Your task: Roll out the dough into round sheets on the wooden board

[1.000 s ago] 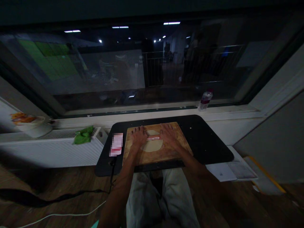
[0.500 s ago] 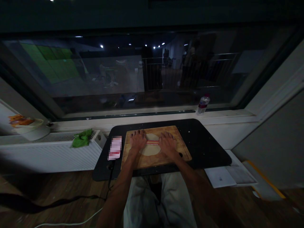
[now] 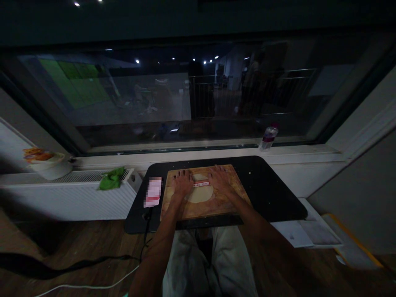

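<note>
A flat round sheet of pale dough lies on a wooden cutting board. Across its upper part runs a slim red and white tube with printed lettering; only its middle shows. My left hand lies palm down over the tube's left end, fingers stretched forward and a little apart. Over the right end, my right hand rests in the same way, fingers spread. The two ends of the tube are hidden beneath my hands.
The board sits on a black tabletop with pale crumbs. A blurred-out phone-like object and cable lie left. A bottle stands on the sill; a green cloth and white bowl rest by the radiator.
My hands have pushed slightly forward over the dough. The tube has turned, so its white printed lettering now faces up. The view has shifted a little to the left.
</note>
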The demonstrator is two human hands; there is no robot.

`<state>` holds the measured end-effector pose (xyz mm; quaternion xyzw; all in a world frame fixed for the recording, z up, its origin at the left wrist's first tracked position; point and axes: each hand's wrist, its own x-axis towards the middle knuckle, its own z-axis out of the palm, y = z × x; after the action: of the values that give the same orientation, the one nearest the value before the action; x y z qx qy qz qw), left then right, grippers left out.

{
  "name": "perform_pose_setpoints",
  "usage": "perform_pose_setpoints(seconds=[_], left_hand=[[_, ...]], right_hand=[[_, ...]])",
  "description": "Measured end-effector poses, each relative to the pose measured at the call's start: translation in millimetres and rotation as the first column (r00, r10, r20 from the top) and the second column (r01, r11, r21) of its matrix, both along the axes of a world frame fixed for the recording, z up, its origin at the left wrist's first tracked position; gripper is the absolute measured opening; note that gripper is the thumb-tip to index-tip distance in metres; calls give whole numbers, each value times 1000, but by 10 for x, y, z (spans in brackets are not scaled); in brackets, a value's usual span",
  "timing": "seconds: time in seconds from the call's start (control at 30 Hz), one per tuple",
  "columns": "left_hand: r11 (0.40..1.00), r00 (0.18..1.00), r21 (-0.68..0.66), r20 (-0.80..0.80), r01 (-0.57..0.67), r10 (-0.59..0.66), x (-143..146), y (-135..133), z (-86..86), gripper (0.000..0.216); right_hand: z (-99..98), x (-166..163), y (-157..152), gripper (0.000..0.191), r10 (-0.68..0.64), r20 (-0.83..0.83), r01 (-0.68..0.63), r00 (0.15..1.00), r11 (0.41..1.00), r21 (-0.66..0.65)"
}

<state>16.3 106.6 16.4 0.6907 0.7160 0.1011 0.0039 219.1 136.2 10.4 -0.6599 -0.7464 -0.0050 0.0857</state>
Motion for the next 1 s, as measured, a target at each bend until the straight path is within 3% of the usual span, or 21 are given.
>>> perform_pose_setpoints(seconds=[0.27,0.43,0.6,0.77,1.0], left_hand=[[995,1000,-99,4,-14,15,3,-52,83,48],[983,998,-173,5,66,-66,-77,-109,70,51],[991,996,-102,41,82,-78,-133,-197,-33,51],[1000,998,-11,55,22,-21,-124,-265,-113,49],[993,993,12,-4,-116,116,-102,-273,-32,52]], right_hand=[[30,-32,400,56,154,2,-154,988,987,40],[56,-83,620,55,258,33,-259,966,966,28],[124,-220,769,52,309,48,-310,950,951,0],[153,-390,865,51,329,46,-329,943,944,0],[137,-537,991,53,348,52,-347,936,938,-20]])
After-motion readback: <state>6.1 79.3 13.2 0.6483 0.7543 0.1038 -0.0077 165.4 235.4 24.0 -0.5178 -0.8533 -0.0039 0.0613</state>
